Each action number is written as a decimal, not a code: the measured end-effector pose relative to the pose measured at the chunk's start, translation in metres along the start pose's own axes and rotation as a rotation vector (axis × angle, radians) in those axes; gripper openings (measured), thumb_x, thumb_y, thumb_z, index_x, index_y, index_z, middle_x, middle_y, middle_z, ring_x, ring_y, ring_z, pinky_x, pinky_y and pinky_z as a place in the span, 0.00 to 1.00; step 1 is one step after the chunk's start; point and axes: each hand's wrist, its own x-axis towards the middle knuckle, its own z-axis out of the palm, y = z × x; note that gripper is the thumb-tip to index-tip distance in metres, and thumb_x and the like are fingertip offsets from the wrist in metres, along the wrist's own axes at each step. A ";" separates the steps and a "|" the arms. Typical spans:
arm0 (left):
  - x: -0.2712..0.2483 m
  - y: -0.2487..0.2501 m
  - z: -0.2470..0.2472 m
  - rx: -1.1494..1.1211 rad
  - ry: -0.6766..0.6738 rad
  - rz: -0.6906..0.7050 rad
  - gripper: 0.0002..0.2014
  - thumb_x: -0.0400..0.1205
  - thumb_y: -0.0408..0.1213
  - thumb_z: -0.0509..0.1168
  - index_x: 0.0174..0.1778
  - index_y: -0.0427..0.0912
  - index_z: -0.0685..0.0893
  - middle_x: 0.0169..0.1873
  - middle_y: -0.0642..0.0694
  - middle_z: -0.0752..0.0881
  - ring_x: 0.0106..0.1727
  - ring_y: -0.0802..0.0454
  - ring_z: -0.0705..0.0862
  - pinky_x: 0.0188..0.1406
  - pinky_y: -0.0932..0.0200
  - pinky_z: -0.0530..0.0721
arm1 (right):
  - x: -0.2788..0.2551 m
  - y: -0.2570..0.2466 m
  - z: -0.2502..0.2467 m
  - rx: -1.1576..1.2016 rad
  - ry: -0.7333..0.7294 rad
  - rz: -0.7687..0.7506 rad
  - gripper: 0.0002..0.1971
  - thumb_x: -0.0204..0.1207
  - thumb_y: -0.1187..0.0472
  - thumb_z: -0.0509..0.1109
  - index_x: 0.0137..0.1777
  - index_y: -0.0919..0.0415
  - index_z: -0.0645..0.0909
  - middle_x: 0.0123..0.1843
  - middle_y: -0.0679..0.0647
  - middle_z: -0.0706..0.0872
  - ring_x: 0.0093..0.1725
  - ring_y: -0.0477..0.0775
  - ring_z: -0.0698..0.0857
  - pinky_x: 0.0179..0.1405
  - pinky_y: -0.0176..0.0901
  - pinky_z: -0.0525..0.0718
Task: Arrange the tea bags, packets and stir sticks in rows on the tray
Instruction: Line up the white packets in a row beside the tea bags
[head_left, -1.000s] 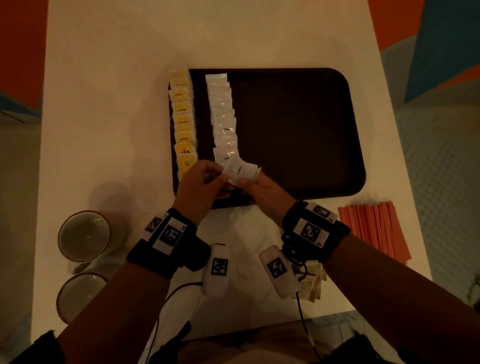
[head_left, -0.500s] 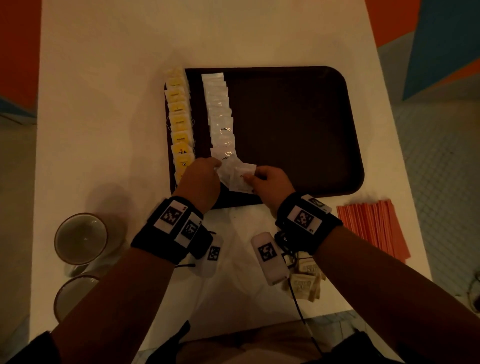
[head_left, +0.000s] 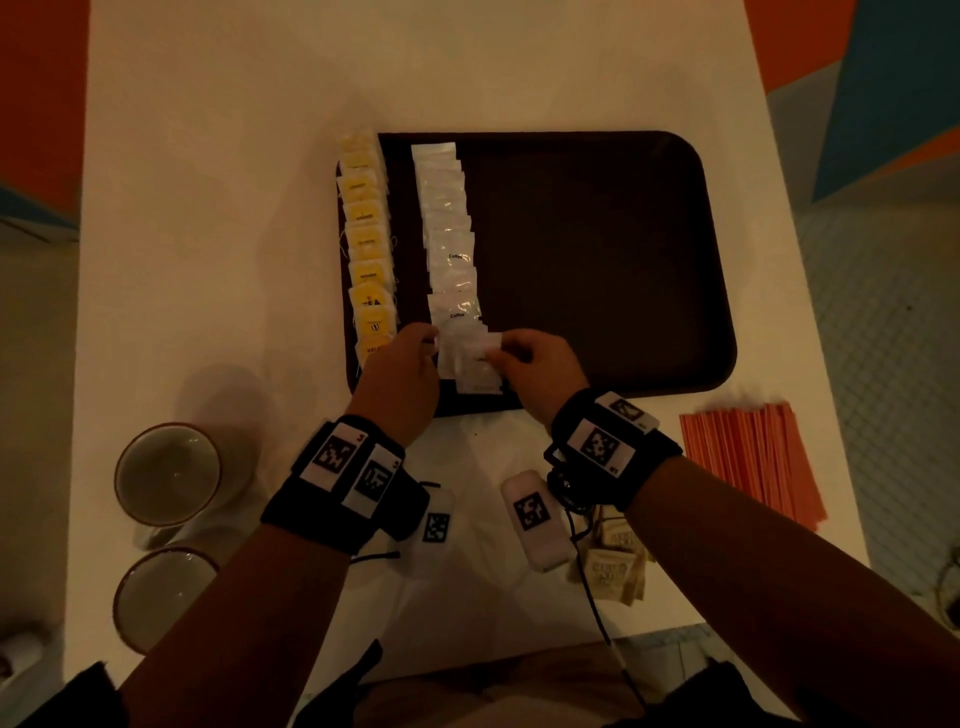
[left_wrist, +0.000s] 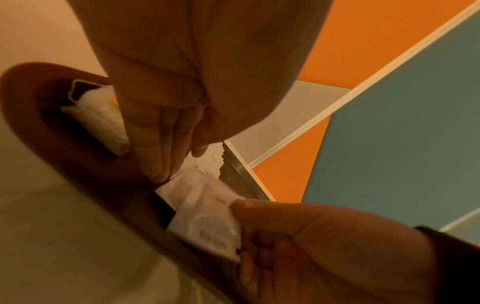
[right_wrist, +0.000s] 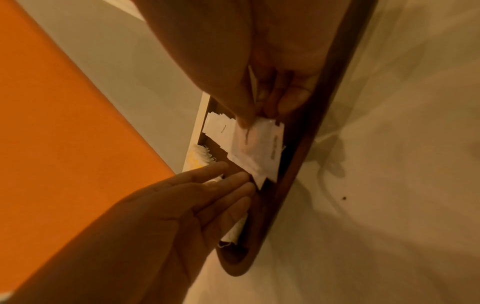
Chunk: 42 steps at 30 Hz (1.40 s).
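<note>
You are working at the near left corner of the dark tray (head_left: 597, 260), which is sitting on the white desk (head_left: 208, 208). A row of yellow tea bags (head_left: 366, 244) is running along the tray's 9 o'clock edge, and a row of white coffee packets (head_left: 449, 234) is lying just beside it toward the middle, each packet overlapping the next. Your right hand (head_left: 540, 366) is pinching a small fan of white packets (head_left: 472, 364) between thumb and curled fingers at the 6 o'clock end of that row, low over the tray floor; whether the fan is touching the tray is unclear. Your left hand (head_left: 400, 374) is lying with fingers (right_wrist: 228, 181) straight and together, tips touching the fan's left edge, gripping nothing. The orange stir sticks (head_left: 753, 462) are lying in a flat bundle on the desk at 4 o'clock of the tray, apart from it. A few tan packets (head_left: 613, 566) are resting on the desk under your right wrist. Two cups (head_left: 166, 473) are standing at 8 o'clock, well apart from the tray.
</note>
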 end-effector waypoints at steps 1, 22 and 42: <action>-0.001 0.000 0.000 -0.016 0.021 -0.004 0.16 0.81 0.27 0.54 0.65 0.37 0.76 0.58 0.36 0.83 0.59 0.41 0.81 0.59 0.53 0.78 | 0.001 0.000 0.000 -0.045 -0.023 -0.007 0.12 0.77 0.60 0.66 0.60 0.60 0.80 0.56 0.56 0.85 0.54 0.52 0.84 0.55 0.44 0.83; 0.009 -0.005 0.006 -0.114 0.011 -0.019 0.20 0.82 0.25 0.53 0.69 0.42 0.70 0.61 0.38 0.78 0.55 0.46 0.78 0.53 0.58 0.78 | 0.000 -0.001 -0.001 -0.030 0.009 -0.110 0.22 0.72 0.67 0.71 0.67 0.58 0.76 0.63 0.54 0.82 0.53 0.43 0.80 0.53 0.34 0.80; 0.001 -0.014 0.005 -0.136 0.031 -0.029 0.19 0.82 0.25 0.52 0.68 0.42 0.72 0.61 0.39 0.78 0.54 0.50 0.76 0.50 0.61 0.74 | 0.004 0.009 0.007 -0.174 0.060 -0.178 0.20 0.70 0.67 0.73 0.63 0.57 0.79 0.67 0.54 0.78 0.65 0.50 0.78 0.67 0.41 0.77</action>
